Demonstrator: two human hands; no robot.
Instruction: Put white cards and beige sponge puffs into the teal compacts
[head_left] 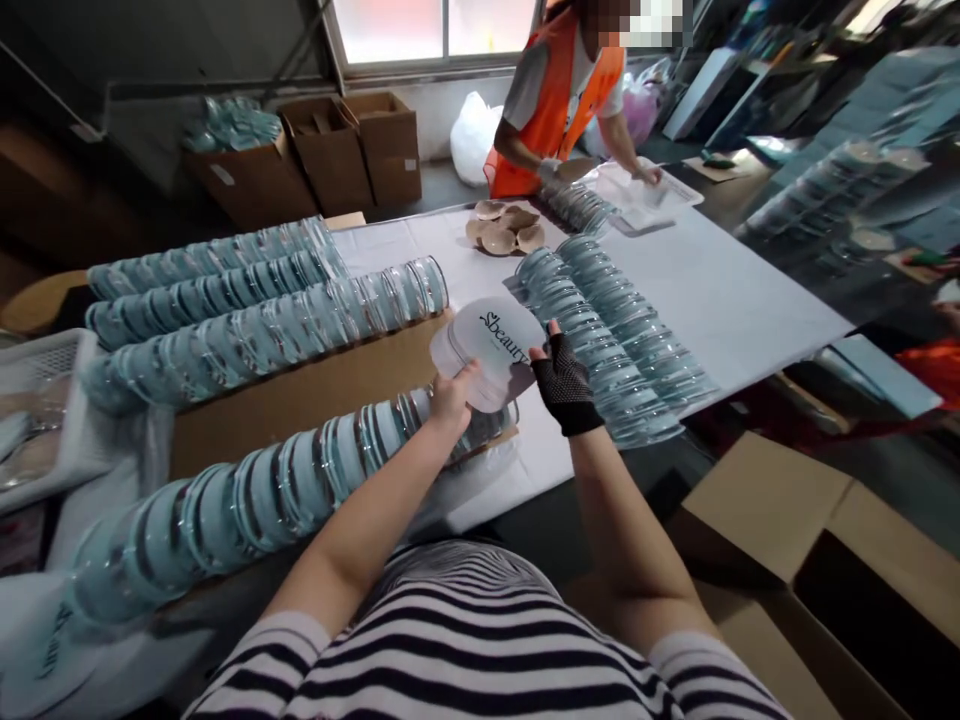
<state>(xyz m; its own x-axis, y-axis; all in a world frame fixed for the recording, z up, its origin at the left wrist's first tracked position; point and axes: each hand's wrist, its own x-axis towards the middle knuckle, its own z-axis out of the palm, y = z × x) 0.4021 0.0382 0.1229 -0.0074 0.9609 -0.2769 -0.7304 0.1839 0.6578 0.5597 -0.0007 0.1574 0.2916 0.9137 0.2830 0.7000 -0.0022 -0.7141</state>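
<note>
The lidded case [487, 350] sits between my left hand [452, 398] and right hand [564, 380], above the table [712, 290]. Rows of cases [247, 300] lie to my left on cardboard [315, 390], another stack [607, 340] to my right; a co-worker [562, 100] stands behind, across the table

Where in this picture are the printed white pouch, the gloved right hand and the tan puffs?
printed white pouch [491, 345], head view, on its printed face.
gloved right hand [564, 380], head view, back of the glove.
tan puffs [504, 228], head view, middle of the pile.
</note>
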